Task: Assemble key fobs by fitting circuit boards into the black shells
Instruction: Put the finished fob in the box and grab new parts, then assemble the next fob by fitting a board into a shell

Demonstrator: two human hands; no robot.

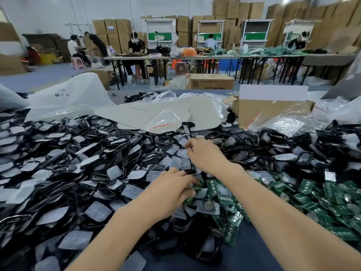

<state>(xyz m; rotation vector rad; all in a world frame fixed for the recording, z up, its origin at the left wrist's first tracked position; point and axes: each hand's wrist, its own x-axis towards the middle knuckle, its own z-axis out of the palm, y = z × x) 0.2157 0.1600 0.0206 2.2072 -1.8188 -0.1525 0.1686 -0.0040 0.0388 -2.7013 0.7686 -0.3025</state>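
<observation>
While L hand [172, 190] fingers pinch green board [196, 189], R hand [205, 155] fingers curled over shells [64, 149], grip unclear.

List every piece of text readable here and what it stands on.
"DTY": cardboard box beyond the table; the characters after it are blurred.
Handwriting on the white plastic bag: illegible.
White label among the green circuit boards: too small.
Blue sticker on a stacked carton: too small.

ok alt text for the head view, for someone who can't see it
A person's left hand grips a green circuit board while the right hand reaches into a heap of black shells covering the table. More green boards lie at the right.
</observation>
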